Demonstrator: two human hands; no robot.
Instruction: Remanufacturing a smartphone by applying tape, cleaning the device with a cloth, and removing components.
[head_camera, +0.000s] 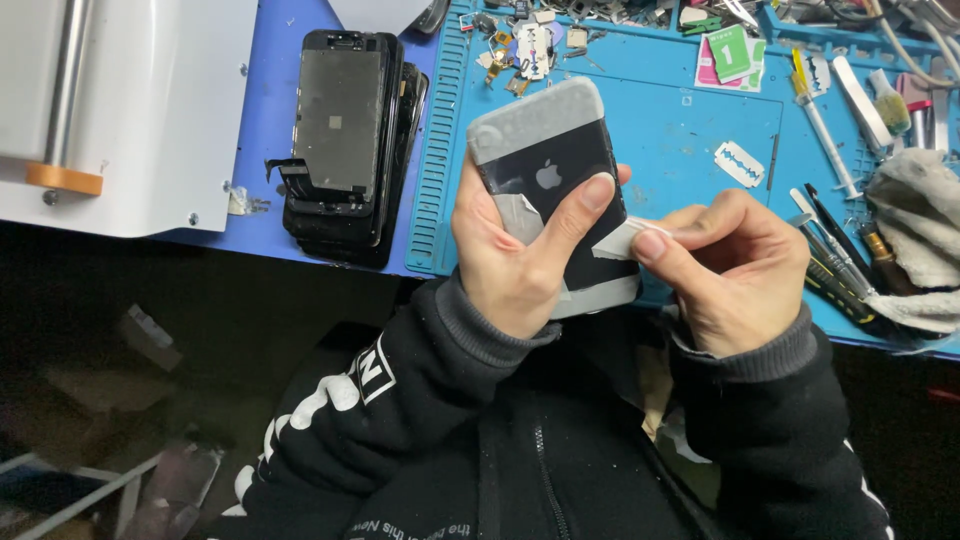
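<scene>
Blue matting (690, 130) covers the tabletop, strewn with a razor blade (739, 163) and hand tools (835, 255), beside a stack of phone screens (345, 140). A phone (550, 165) is gripped back-up above the mat edge by the closed left hand (510, 255), its long axis running top-left to bottom-right, while a pale film strip (622, 240) is pinched by the right hand (735, 265). The phone's lower half is hidden behind fingers.

Left hand (510, 255) is up with the palm toward the camera, fingers (595, 195) curled forward and the thumb pressing across the front. Right hand (735, 265) sits just beside it, back of the hand up, thumb and forefinger pinched tight together. Both wrists come out of dark sleeves with grey cuffs.
</scene>
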